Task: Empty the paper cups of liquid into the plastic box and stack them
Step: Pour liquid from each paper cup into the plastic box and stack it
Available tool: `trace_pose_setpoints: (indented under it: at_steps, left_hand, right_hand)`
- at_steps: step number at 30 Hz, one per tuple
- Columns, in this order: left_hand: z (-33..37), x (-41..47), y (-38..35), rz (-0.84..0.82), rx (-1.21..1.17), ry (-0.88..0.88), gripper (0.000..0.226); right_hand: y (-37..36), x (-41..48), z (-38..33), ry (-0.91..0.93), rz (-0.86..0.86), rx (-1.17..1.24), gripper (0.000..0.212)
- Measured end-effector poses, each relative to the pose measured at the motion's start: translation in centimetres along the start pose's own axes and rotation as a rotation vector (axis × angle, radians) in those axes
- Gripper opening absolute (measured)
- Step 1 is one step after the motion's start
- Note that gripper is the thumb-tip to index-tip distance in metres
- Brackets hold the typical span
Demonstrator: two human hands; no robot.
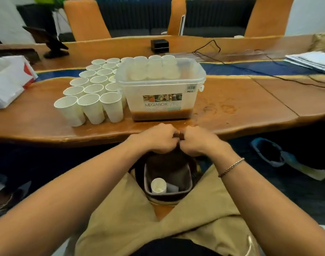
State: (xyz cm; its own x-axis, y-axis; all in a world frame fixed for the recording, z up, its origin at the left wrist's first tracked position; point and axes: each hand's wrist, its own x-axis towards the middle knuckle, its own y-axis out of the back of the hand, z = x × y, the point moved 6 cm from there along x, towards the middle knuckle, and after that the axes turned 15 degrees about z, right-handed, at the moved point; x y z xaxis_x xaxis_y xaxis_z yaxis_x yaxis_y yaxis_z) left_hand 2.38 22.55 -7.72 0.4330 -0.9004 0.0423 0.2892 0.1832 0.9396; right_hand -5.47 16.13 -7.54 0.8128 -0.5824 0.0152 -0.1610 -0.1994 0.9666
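Observation:
A clear plastic box [139,93] labelled MEGABOX stands mid-table with a shallow layer of brown liquid at its bottom. Several white paper cups [91,108] stand upright in rows to its left and behind it. At the table's near edge my left hand [158,139] and my right hand [198,141] meet knuckle to knuckle, fingers curled. Together they pinch the top edge of a dark bag [169,163] that hangs between my knees. Inside the bag lies a white paper cup [158,185], its mouth towards me.
Wet ring marks [228,109] spot the wood right of the box. Black cables [250,69] cross the table's right side towards a pile of papers [313,60]. A white bag [8,80] lies at the left, a small black box [159,45] at the back, a shoe [268,152] on the floor.

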Motion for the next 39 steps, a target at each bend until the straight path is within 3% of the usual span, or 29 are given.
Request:
trace_pose_setpoints:
  at_steps: [9, 18, 26, 33, 39]
  left_hand:
    - [3.7, 6.5, 16.2, 0.251, -0.17, -0.071, 0.029]
    - [0.2, 16.3, 22.7, 0.434, -0.209, 0.0, 0.029]
    - [-7.1, 26.1, 20.2, 0.297, -0.052, 0.124, 0.02]
    - [-10.7, 31.4, 14.8, 0.009, 0.006, 0.255, 0.02]
    - [-11.3, 33.7, 12.3, 0.0, 0.086, 0.269, 0.026]
  right_hand:
    - [16.1, 5.7, -2.8, 0.037, 0.317, 0.062, 0.023]
    - [21.3, 17.0, -4.0, 0.03, 0.448, 0.222, 0.015]
    - [16.8, 29.1, -0.1, -0.181, 0.322, 0.242, 0.013]
    - [12.3, 32.7, 2.8, -0.303, -0.011, 0.081, 0.023]
    - [11.3, 33.1, 3.0, -0.305, -0.232, 0.023, 0.031]
